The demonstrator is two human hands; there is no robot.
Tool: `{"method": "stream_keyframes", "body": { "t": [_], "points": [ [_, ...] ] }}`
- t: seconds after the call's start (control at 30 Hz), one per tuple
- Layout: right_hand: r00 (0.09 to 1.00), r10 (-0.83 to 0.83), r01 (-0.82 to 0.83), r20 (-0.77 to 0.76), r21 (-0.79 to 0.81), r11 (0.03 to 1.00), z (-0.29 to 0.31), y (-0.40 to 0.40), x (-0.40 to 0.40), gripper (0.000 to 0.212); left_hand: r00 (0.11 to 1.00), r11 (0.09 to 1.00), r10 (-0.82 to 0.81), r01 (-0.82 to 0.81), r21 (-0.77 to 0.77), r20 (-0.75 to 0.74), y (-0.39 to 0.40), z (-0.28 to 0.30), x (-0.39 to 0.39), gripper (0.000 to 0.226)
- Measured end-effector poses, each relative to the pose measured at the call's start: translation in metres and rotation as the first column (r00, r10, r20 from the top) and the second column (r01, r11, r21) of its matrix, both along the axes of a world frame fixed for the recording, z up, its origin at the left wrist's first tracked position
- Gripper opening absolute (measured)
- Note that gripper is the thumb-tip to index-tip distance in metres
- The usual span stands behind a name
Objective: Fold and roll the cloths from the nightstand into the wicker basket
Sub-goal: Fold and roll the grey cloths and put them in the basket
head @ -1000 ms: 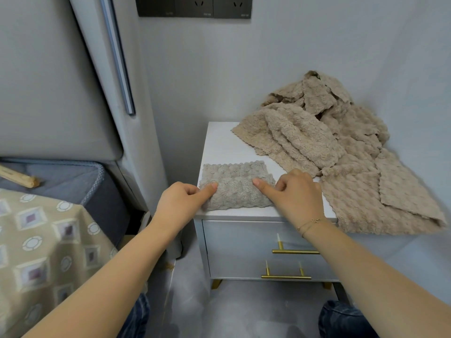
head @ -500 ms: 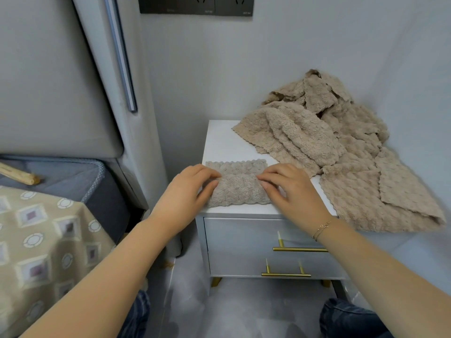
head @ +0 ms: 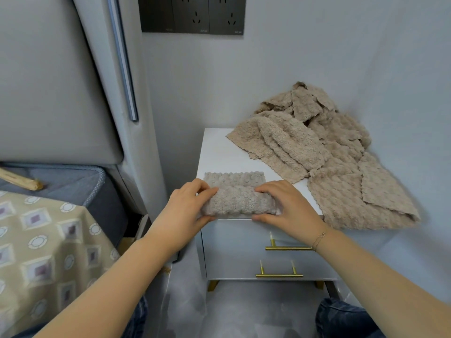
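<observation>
Cloth (head: 238, 200) found at front edge of nightstand (head: 219, 152), partly rolled: roll nearest the edge, a flat unrolled strip lying beyond it toward the wall. Long axis of roll running left to right, parallel to front edge. Left hand (head: 185, 211) at left end of roll, right hand (head: 285, 206) at right end; both equally near, one per end. Fingers (head: 207, 191) of left hand curled over top of roll, thumb underneath at the front edge, clamped on the cloth. Fingers of right hand likewise curled over the top at the right end, thumb below along the edge, clamped on the cloth. Roll sitting between the two hands and within both grips; unrolled strip lying directly beyond the fingertips, away from the body.

Judged: rolling in progress, not complete. Coming move expected to turn on that strip lying ahead of the fingers, calling for a forward roll away from the body with both ends advancing evenly. Risk noted: uneven pressure would skew the roll into a cone.

Pile of cloths (head: 317, 152) heaped on right rear of tabletop, spilling off the right side, well apart from the hands, not yet folded. Wicker basket not in view. Bulk of task judged outstanding.
</observation>
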State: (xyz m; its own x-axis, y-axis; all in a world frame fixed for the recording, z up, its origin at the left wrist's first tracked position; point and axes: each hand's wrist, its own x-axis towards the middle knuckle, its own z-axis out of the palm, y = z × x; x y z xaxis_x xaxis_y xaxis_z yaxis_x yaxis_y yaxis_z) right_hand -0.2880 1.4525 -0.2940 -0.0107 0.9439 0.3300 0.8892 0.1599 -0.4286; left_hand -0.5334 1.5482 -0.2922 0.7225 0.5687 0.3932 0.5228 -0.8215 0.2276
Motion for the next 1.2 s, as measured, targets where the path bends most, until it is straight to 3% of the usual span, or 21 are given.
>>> {"method": "stream_keyframes", "body": {
  "t": [0.2,0.33,0.5,0.63,0.77,0.87,0.97,1.03,1.2],
  "points": [
    [0.970,-0.105,0.088,-0.217,-0.087,0.992,0.010,-0.003,-0.001,0.046,0.987,0.969,0.094,-0.062,-0.239,0.127,-0.011,0.021,-0.004,0.036],
    [0.893,-0.117,0.089,-0.434,-0.085,0.992,0.016,0.011,-0.003,0.041,0.968,0.883,0.185,-0.086,-0.461,0.172,0.002,0.025,0.007,0.021],
    [0.816,-0.284,0.254,-0.503,-0.129,0.959,0.020,0.034,-0.011,0.042,0.937,0.795,0.343,-0.251,-0.553,0.068,0.024,0.029,0.028,0.040],
    [0.799,-0.425,0.390,-0.424,-0.173,0.905,0.019,0.051,-0.017,0.055,0.914,0.743,0.404,-0.349,-0.572,-0.032,0.036,0.034,0.042,0.047],
    [0.801,-0.516,0.468,-0.303,-0.220,0.856,0.020,0.062,-0.016,0.054,0.934,0.723,0.353,-0.313,-0.616,-0.061,0.050,0.036,0.047,0.036],
    [0.806,-0.532,0.466,-0.259,-0.278,0.840,0.024,0.066,-0.011,0.060,0.953,0.622,0.289,-0.256,-0.740,-0.087,0.058,0.044,0.045,0.033],
    [0.797,-0.503,0.377,-0.334,-0.375,0.847,0.030,0.068,-0.005,0.063,0.968,0.503,0.197,-0.238,-0.831,-0.159,0.065,0.052,0.040,0.030],
    [0.785,-0.478,0.298,-0.394,-0.437,0.849,0.036,0.066,-0.003,0.063,0.972,0.451,0.123,-0.233,-0.861,-0.198,0.067,0.055,0.038,0.040],
    [0.679,-0.440,0.118,-0.588,-0.504,0.856,0.044,0.058,0.007,0.040,0.980,0.434,0.019,-0.187,-0.881,-0.199,0.062,0.057,0.041,0.055]
  ]
}}
